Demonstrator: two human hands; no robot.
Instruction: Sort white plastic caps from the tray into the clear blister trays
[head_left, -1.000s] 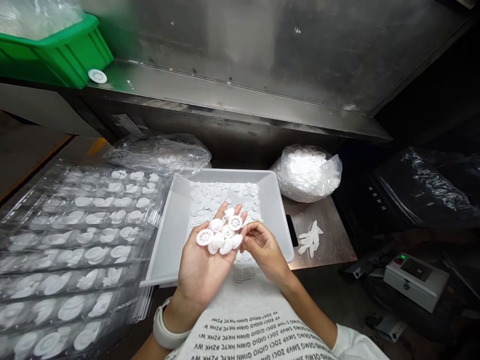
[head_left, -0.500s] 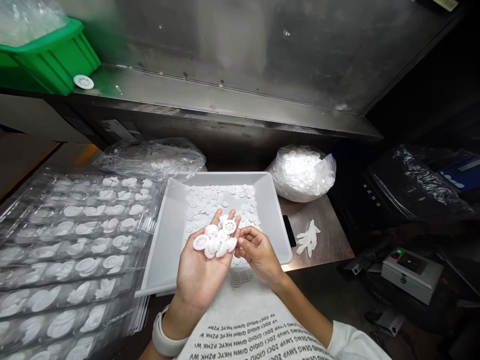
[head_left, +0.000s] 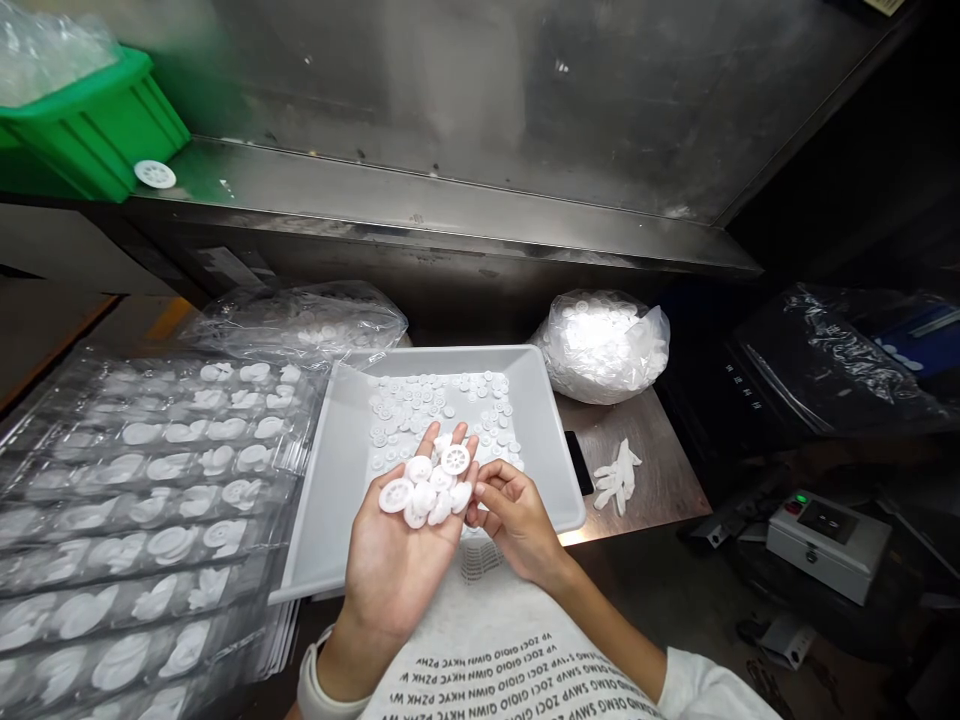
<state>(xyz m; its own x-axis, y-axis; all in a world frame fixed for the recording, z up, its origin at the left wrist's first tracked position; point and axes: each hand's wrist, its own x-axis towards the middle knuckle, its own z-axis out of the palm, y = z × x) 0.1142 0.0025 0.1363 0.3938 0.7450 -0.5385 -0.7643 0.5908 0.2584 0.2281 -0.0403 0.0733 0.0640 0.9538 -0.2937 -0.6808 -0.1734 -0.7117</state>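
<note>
Spoked wheels (head_left: 422,495) heaped on open left hand (head_left: 397,550); right hand (head_left: 517,520) picking at edge, pinch narrow, hold unclear; next needs steadiness.

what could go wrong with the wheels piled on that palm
The white wheels sit loosely heaped on the upturned left hand, so a tilt might spill some into the gray tray, among the small white pieces there. The right hand, close beside the heap, could nudge one off.
</note>
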